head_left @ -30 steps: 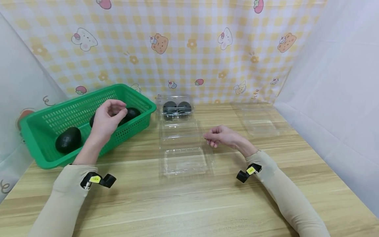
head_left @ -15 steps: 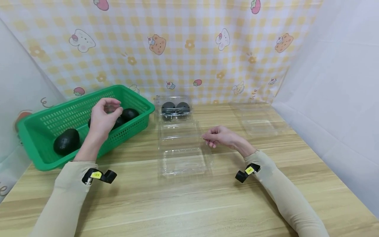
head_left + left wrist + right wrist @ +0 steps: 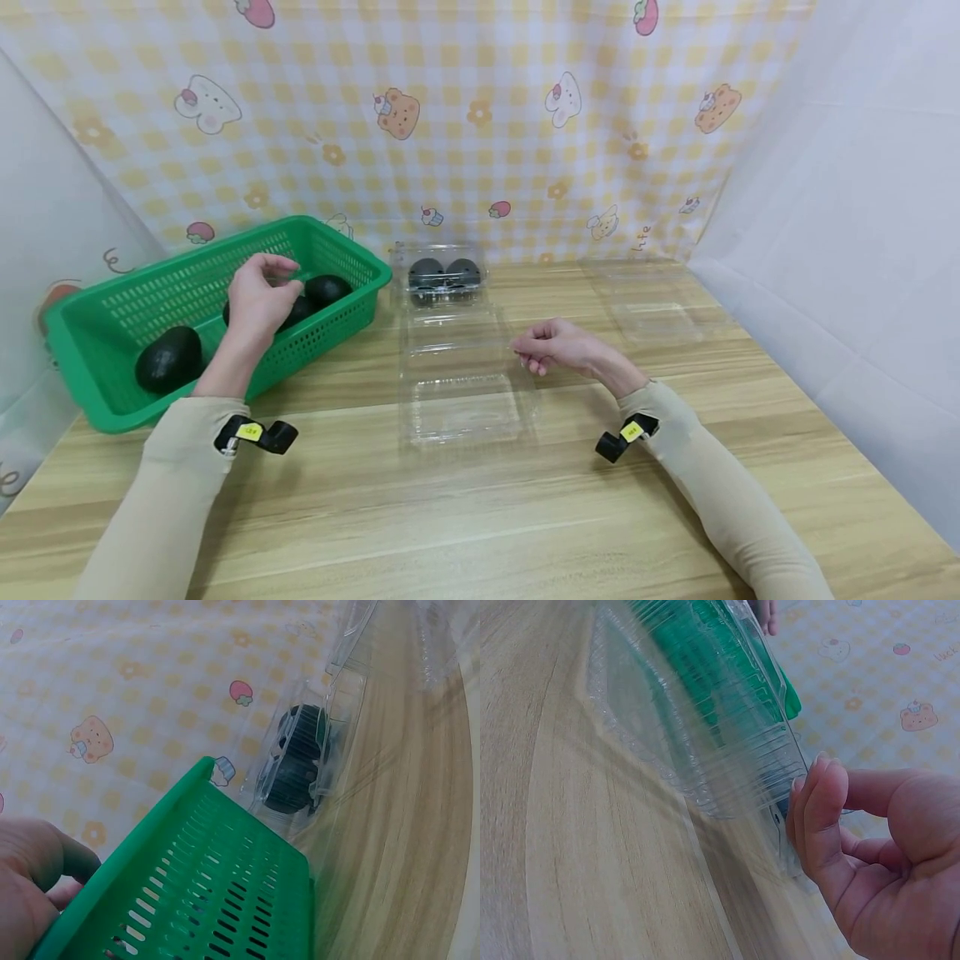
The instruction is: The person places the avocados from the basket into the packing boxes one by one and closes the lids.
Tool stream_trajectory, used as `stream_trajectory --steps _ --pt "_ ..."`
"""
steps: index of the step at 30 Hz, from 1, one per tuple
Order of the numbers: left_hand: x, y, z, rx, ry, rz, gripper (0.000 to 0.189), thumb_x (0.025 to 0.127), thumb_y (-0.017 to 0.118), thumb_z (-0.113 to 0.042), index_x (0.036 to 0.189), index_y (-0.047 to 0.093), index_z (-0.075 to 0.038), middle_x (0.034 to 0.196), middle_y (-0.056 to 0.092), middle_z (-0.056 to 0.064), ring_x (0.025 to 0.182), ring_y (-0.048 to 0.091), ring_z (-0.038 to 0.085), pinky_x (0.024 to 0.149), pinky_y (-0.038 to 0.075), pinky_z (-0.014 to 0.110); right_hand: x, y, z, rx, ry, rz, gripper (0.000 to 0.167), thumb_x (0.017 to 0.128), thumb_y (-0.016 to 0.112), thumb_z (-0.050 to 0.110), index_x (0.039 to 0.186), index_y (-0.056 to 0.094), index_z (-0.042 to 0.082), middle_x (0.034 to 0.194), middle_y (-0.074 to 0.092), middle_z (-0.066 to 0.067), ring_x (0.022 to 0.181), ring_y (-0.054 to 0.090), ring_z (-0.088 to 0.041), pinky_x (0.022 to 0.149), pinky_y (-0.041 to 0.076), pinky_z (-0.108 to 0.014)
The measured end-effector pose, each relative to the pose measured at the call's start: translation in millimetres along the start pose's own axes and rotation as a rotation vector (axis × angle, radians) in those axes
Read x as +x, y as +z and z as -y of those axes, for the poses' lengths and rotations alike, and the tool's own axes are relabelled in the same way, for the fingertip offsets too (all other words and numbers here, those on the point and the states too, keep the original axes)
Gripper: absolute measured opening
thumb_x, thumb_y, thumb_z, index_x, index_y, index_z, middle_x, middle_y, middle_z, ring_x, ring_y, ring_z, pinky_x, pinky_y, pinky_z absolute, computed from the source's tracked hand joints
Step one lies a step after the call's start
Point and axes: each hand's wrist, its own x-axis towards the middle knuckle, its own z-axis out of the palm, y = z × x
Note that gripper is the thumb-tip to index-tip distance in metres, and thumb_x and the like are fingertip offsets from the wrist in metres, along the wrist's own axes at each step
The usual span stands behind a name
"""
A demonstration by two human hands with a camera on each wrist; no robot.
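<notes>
My left hand hovers over the green plastic basket, its fingers loosely curved with a gap to the thumb and nothing visible between them. Under and around it lie dark avocados, one at the near left and another at the right; the hand partly hides others. In the left wrist view the fingers show behind the basket rim. My right hand pinches the right edge of an open clear plastic clamshell box on the table. The right wrist view shows its fingertips at the box's edge.
Behind the open box stands a clear box with dark round fruit inside. Further open clear packaging lies at the back right. A checked cloth hangs behind the wooden table.
The head view has shifted slightly. My left hand has moved a little over the basket, its fingers still loosely curved. The right hand keeps its pinch on the clamshell box's edge.
</notes>
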Motion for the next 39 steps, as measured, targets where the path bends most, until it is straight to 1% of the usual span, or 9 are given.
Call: stream_trajectory --steps 5,10,15,18,22,26,29,33,39 --pt "-4.7 -0.5 0.7 0.051 -0.04 0.048 0.037 0.099 0.057 -0.007 0.134 0.048 0.003 0.138 0.044 0.023 0.115 0.048 0.034 0.083 0.045 0.036 0.4 0.9 0.4 0.003 -0.004 0.001 0.031 0.104 0.059 0.014 0.109 0.057 -0.016 0.083 0.064 -0.009 0.065 0.059 -0.01 0.059 0.051 -0.02" --pt "-11.8 0.8 1.2 0.044 -0.056 0.103 0.045 0.098 0.057 -0.006 0.139 0.041 0.007 0.144 0.035 0.032 0.123 0.043 0.045 0.086 0.045 0.046 -0.1 1.7 0.3 0.01 0.002 -0.002 0.031 0.103 0.06 0.014 0.11 0.057 -0.017 0.084 0.064 -0.01 0.065 0.059 -0.01 0.059 0.05 -0.02" --pt "-19.1 7.1 -0.1 0.04 -0.093 0.124 0.052 0.096 0.059 -0.006 0.142 0.037 0.008 0.145 0.026 0.035 0.132 0.028 0.049 0.096 0.04 0.053 -0.5 2.2 0.8 0.018 0.001 -0.001 0.031 0.103 0.059 0.013 0.11 0.056 -0.017 0.084 0.064 -0.01 0.065 0.059 -0.01 0.058 0.05 -0.019" --pt "-22.0 9.7 0.0 0.063 -0.101 0.109 0.056 0.094 0.06 -0.006 0.143 0.035 0.007 0.145 0.019 0.036 0.136 0.015 0.05 0.102 0.032 0.058 -0.5 2.6 1.7 0.017 0.0 -0.003 0.031 0.103 0.059 0.013 0.11 0.057 -0.017 0.083 0.064 -0.01 0.066 0.059 -0.01 0.059 0.05 -0.019" --pt "-23.1 12.0 -0.4 0.097 -0.118 0.088 0.059 0.093 0.062 -0.007 0.143 0.033 0.005 0.147 0.011 0.034 0.137 0.007 0.05 0.104 0.028 0.06 0.6 2.6 2.6 0.022 0.005 -0.003 0.031 0.104 0.059 0.012 0.111 0.056 -0.018 0.083 0.064 -0.009 0.066 0.059 -0.01 0.059 0.05 -0.019" --pt "-22.7 13.2 1.0 0.119 -0.129 0.13 0.065 0.095 0.063 -0.009 0.147 0.028 0.006 0.149 0.004 0.037 0.139 0.001 0.052 0.106 0.026 0.063 1.5 2.2 2.5 0.022 0.005 -0.004 0.031 0.104 0.058 0.012 0.111 0.056 -0.018 0.083 0.064 -0.009 0.066 0.059 -0.01 0.058 0.05 -0.019" --pt "-23.6 15.1 3.2 0.144 -0.124 0.18 0.068 0.096 0.063 -0.012 0.15 0.025 0.008 0.149 0.001 0.038 0.138 0.0 0.055 0.107 0.025 0.066 1.8 2.2 2.2 0.02 0.003 -0.006 0.031 0.104 0.058 0.011 0.111 0.056 -0.018 0.083 0.064 -0.009 0.066 0.059 -0.01 0.058 0.05 -0.019" --pt "-25.0 17.9 6.1 0.192 -0.118 0.221 0.072 0.097 0.064 -0.014 0.152 0.022 0.007 0.149 0.002 0.037 0.134 0.006 0.058 0.104 0.027 0.067 2.0 2.5 1.8 0.014 0.005 -0.011 0.03 0.103 0.059 0.012 0.11 0.057 -0.018 0.083 0.064 -0.009 0.065 0.059 -0.01 0.058 0.051 -0.019" --pt "-20.3 16.3 6.8 0.243 -0.117 0.279 0.076 0.099 0.06 -0.016 0.155 0.016 0.008 0.149 0.002 0.04 0.135 0.006 0.06 0.105 0.025 0.068 1.8 2.4 0.9 0.016 0.006 -0.009 0.03 0.103 0.059 0.012 0.11 0.057 -0.018 0.083 0.064 -0.009 0.065 0.059 -0.01 0.058 0.05 -0.019"
